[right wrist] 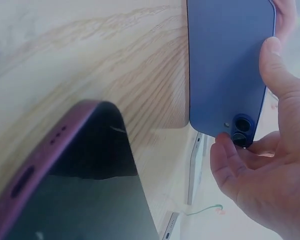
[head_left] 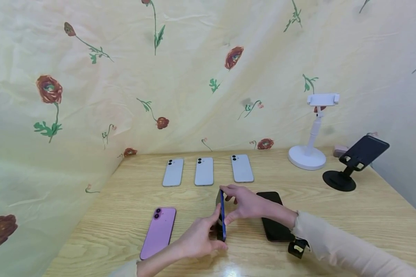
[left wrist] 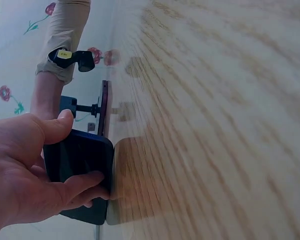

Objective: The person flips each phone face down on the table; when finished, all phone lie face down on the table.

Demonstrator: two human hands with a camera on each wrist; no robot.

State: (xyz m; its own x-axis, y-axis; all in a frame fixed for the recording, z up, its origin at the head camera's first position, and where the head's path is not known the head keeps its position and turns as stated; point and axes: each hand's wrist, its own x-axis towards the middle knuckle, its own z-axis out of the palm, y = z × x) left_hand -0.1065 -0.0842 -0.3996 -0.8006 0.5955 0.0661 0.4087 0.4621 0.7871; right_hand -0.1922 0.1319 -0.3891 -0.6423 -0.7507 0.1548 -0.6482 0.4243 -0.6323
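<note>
**Currently: blue phone held on edge between both hands**

Left hand (head_left: 197, 240) grips the near end of the blue phone (head_left: 222, 215), thumb on one face and fingers curled round the other, as the left wrist view confirms. Right hand (head_left: 244, 204) pinches the far end, thumb and fingertips on opposite faces close to the camera bump. The phone stands on its long edge at the middle of the wooden table (head_left: 350, 207), low over it; whether the edge touches the wood cannot be told.

Assessment: a rigid slab, light to moderate in weight, with smooth glassy faces that are likely slippery and would crack if dropped. Best held by the narrow side rails or pinched across both faces near the ends, keeping fingers off the lenses.

Just left lies a purple phone (head_left: 158, 232), back up; just right, a dark phone (head_left: 275, 221), screen up. Three silver phones (head_left: 204, 171) lie in a row beyond. At far right stand a white phone stand (head_left: 311, 134) and a black phone stand (head_left: 353, 165).
</note>
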